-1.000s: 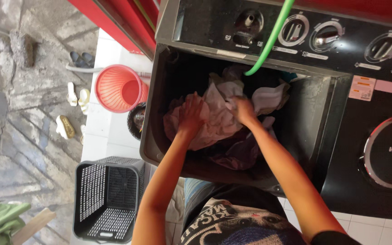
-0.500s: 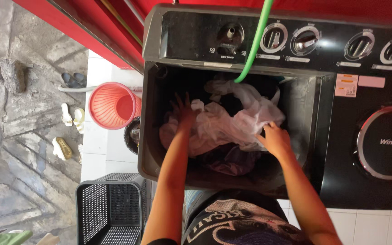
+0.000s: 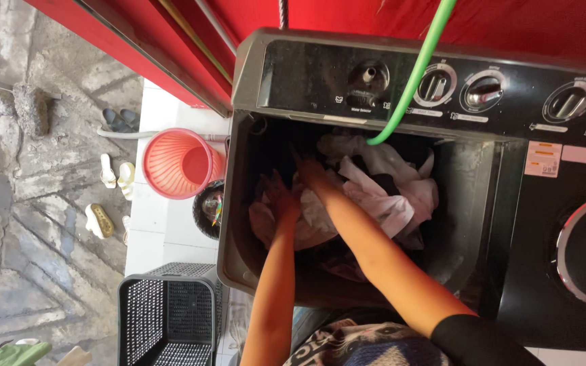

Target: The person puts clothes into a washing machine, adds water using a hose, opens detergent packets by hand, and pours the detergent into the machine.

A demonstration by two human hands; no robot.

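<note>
Both hands have shifted leftward in the washing machine tub (image 3: 239,224): left hand (image 3: 281,198) and right hand (image 3: 310,171) grasp the soft, limp, probably heavy clothes (image 3: 381,183), best gathered in bunches.

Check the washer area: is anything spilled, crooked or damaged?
Nothing is spilled or visibly broken. One oddity: the black laundry basket on the floor lies tipped on its side, its opening facing the camera. Both hands, left hand and right hand, press on clothes in the tub.
</note>
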